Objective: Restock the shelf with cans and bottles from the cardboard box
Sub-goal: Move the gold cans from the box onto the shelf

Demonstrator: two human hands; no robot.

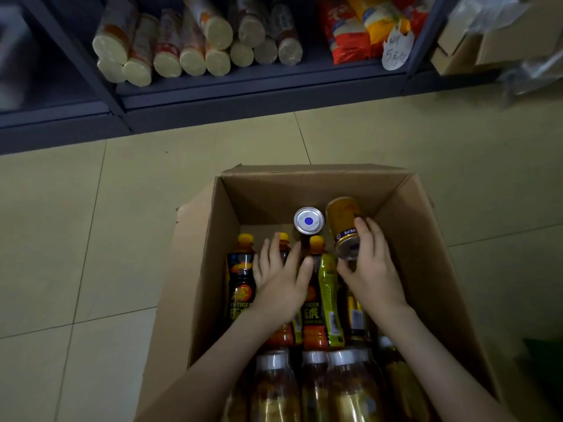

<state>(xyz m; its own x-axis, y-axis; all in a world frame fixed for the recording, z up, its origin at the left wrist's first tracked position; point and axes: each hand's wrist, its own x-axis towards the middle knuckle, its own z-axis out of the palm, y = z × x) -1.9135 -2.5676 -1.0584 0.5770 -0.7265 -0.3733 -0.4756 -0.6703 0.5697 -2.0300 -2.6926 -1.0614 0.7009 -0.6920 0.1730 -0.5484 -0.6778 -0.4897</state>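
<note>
Slippage is the first worry: the right grip (371, 269) holds the gold can (344, 226) only at the end nearest the camera, fingers curled round one side and thumb under the rim. The can is tilted, with most of its length leaning away toward the far wall of the cardboard box (201, 254). Held so near one end, a smooth metal can could twist out and drop onto the silver-topped can (308, 220) standing upright just beside it, or onto the yellow-capped bottles (323, 287) below, denting it or knocking the neighbour over. The left grip (280, 278) is wide, its fingers spread flat over the middle bottle of that row and its thumb against the next one. It encloses nothing, so a lift from this pose would probably slide off the label. The bottles lie packed side by side, touching. Pulling one up by a loose hold could drag the others or roll them against the white-capped bottles (274, 388) at the near end. The shelf (259, 95) stands well apart across the floor (91, 239), and its visible bay already holds wrapped rolls (195, 47). Carrying with both hands loaded and weakly held would raise the chance of a drop on the tiles.
</note>
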